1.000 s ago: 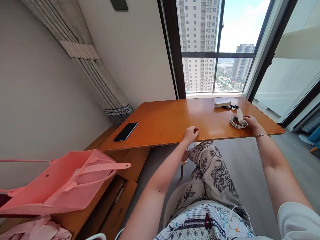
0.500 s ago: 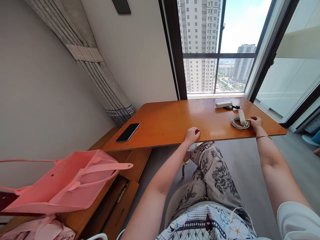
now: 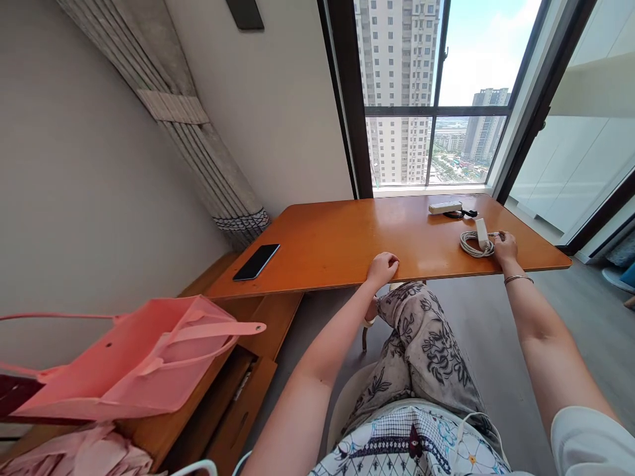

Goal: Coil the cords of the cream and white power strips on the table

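Note:
A coiled white cable with a white adapter block (image 3: pixel 477 239) lies on the right part of the orange wooden table (image 3: pixel 342 241). My right hand (image 3: pixel 505 248) rests beside it, fingers pinching the cable's near end. My left hand (image 3: pixel 381 268) sits curled over the table's front edge, holding nothing. A white power strip (image 3: pixel 445 207) with a black cord lies farther back by the window. A black phone (image 3: pixel 256 262) lies flat at the table's left end.
A pink tote bag (image 3: pixel 133 360) lies on a low wooden cabinet (image 3: pixel 233 403) at the left, with pink cloth below it. A tied grey curtain (image 3: pixel 198 152) hangs in the corner. Large windows stand behind the table. My legs are crossed under the table edge.
My right hand has turned and closed its fingers on the cable's end beside the coil. My left hand has stayed on the table edge. The view shifted slightly.

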Demonstrator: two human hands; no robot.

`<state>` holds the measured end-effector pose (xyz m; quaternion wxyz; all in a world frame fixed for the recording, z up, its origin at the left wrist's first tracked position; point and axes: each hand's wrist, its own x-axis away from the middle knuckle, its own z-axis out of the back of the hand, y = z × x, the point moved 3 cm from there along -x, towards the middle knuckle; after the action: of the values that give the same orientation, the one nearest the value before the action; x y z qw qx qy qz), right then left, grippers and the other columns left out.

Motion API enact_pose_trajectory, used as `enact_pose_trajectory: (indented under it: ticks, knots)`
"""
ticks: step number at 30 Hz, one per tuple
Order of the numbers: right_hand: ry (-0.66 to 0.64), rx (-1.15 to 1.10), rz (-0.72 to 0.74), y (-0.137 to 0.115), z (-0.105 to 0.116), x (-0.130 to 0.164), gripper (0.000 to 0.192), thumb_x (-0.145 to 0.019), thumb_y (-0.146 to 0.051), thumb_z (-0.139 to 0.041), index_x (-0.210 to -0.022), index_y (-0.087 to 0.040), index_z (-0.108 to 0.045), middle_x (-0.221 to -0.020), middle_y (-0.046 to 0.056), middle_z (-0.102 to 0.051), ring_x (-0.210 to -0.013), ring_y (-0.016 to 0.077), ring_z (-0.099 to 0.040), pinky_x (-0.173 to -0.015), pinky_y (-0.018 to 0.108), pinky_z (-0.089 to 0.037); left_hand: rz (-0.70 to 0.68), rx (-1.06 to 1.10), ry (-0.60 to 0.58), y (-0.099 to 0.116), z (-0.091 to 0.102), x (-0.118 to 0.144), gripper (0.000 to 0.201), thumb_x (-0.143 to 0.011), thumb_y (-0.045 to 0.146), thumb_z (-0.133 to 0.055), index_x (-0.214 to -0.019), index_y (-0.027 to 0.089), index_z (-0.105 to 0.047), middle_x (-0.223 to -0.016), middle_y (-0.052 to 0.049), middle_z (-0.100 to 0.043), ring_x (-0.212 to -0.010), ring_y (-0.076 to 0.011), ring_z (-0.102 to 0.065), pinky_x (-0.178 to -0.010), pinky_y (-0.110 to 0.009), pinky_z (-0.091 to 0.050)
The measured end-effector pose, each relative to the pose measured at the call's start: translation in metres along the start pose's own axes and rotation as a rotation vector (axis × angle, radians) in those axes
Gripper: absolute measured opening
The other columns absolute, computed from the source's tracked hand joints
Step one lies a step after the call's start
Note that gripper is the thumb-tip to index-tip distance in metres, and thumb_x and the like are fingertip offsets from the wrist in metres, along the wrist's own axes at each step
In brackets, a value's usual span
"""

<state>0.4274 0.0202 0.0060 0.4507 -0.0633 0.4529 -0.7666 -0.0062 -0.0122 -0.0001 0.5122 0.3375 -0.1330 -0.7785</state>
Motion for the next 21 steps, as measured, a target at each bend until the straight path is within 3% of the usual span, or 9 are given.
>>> enact_pose_trajectory:
  ticks: [9, 15, 21]
  knots:
    - [-0.018, 0.038, -0.030, 0.002, -0.003, 0.001, 0.041, -0.093, -0.028, -0.046, -0.124, -0.010, -0.064, -0.132, 0.022, -0.060, -0.128, 0.0307, -0.051, -0.114, 0.044, -0.034, -0.001, 0.001, 0.000, -0.001, -0.001, 0.000, 0.014, -0.084, 0.019, -0.058, -0.083, 0.020, -0.071, -0.096, -0.007, -0.074, -0.098, -0.0232, -0.065, -0.095, -0.039, -0.051]
    - [-0.020, 0.013, -0.017, 0.000, -0.001, 0.005, 0.040, -0.095, -0.033, -0.044, -0.123, -0.014, -0.065, -0.129, 0.018, -0.062, -0.128, 0.0285, -0.051, -0.112, 0.041, -0.036, -0.007, 0.009, 0.013, -0.002, -0.001, 0.000, 0.014, -0.083, 0.019, -0.059, -0.083, 0.021, -0.072, -0.095, -0.007, -0.073, -0.097, -0.0230, -0.065, -0.094, -0.039, -0.051]
    - [-0.126, -0.020, -0.033, -0.010, -0.009, 0.001, 0.055, -0.094, -0.054, -0.045, -0.124, -0.011, -0.062, -0.127, 0.023, -0.062, -0.125, 0.0322, -0.055, -0.108, 0.044, -0.040, -0.005, 0.024, 0.028, -0.001, -0.001, 0.001, 0.012, -0.082, 0.017, -0.061, -0.080, 0.021, -0.072, -0.093, -0.007, -0.073, -0.097, -0.0230, -0.066, -0.095, -0.038, -0.051]
